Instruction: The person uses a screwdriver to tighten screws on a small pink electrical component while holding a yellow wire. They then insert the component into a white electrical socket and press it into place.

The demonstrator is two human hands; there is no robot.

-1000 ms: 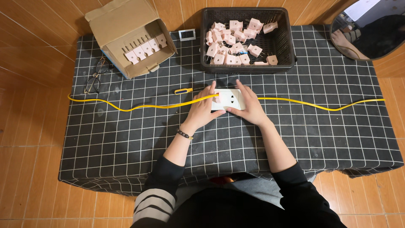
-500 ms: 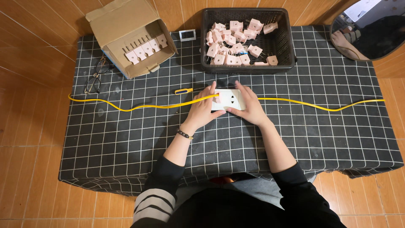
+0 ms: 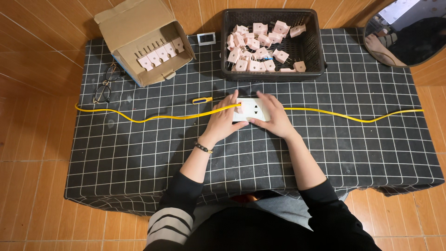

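Both hands, left (image 3: 223, 122) and right (image 3: 274, 118), have fingers clamped on the white socket (image 3: 253, 109), a pink plug (image 3: 239, 108) being seated; pressing it home squarely seems next.

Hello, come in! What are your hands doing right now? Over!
Left hand and right hand both on the white rectangular socket block on the yellow cable. Small pink plug at left fingertips. Nothing blocking.

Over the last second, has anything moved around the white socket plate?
Barely. Both hands, left hand and right hand, stay on the white socket plate mid-table, with a pink plug at its left edge. The yellow cable, black basket and cardboard box have not shifted.
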